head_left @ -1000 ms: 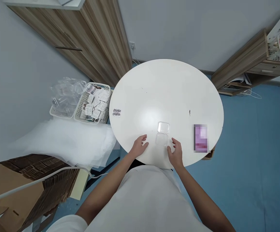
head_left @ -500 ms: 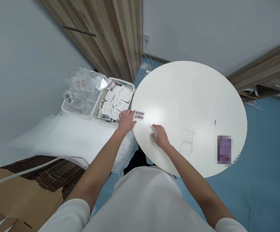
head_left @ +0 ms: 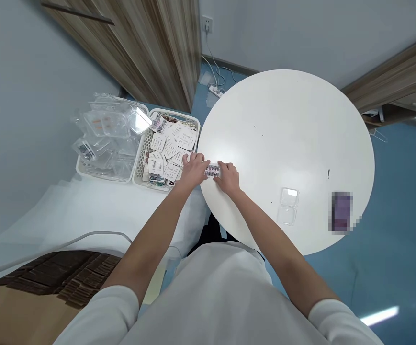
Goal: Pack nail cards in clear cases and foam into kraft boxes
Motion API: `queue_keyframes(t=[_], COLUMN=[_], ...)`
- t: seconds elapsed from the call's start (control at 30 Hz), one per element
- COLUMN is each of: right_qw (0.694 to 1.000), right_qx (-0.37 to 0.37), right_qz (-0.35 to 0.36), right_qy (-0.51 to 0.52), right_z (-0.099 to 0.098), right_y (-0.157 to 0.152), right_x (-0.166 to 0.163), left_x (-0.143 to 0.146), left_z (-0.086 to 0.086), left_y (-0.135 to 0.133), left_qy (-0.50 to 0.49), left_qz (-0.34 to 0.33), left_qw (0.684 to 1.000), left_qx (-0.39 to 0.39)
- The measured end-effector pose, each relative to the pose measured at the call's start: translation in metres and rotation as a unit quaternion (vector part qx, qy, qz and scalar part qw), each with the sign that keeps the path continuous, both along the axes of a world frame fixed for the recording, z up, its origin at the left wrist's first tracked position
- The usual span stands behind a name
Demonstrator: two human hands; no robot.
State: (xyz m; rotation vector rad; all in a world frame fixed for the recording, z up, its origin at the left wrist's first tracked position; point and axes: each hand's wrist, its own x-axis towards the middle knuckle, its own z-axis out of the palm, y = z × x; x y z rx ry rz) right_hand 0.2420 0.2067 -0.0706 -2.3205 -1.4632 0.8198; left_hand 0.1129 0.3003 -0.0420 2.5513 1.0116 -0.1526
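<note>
A small card of press-on nails (head_left: 212,170), with two rows of dark shiny nails on a pale backing, is at the left edge of the round white table (head_left: 283,124). My left hand (head_left: 194,170) pinches its left edge between thumb and fingers. From the other side my right hand (head_left: 230,177) has its thumb and fingers on the card's right edge. To the right, an opened clear plastic case (head_left: 288,206) lies flat with its two halves side by side.
Left of the table stands a white basket (head_left: 138,160) heaped with similar cards. Beside it, another basket (head_left: 102,175) overflows with clear plastic cases. A blurred purple item (head_left: 342,211) lies near the table's right edge. Cardboard (head_left: 31,311) is at lower left; cables (head_left: 215,72) run behind.
My right hand has moved left and taken hold of the card's right edge. The card has shifted slightly right, off the table's rim. The view has also shifted.
</note>
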Motion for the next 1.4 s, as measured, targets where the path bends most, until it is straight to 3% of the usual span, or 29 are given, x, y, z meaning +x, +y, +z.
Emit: queue_keyframes(t=[0.47,0.77,1.07,1.27,1.4], right_qw=[0.998,0.988,0.984,0.982,0.978], right_qx=[0.026,0.063,0.098,0.107,0.119], right_qz=[-0.036,-0.030,-0.058,-0.068,-0.053], right_qy=[0.047,0.139,0.138,0.143,0.166], right_z=[-0.003,0.011,0.031,0.049,0.051], right_y=[-0.006,-0.034,-0.101,-0.171,-0.220], right_x=[-0.006,0.005,0.039,0.083,0.115], left_x=[-0.001,0.004,0.034,0.072,0.100], left_z=[0.001,0.006,0.007,0.028,0.035], left_y=[-0.012,-0.042,-0.095,-0.150,-0.188], left_qy=[-0.002,-0.055,-0.209,-0.234,-0.209], left_qz=[0.037,0.047,0.015,-0.009,-0.021], left_qw=[0.999,0.996,0.961,0.945,0.949], left_qx=[-0.032,-0.052,-0.181,-0.226,-0.234])
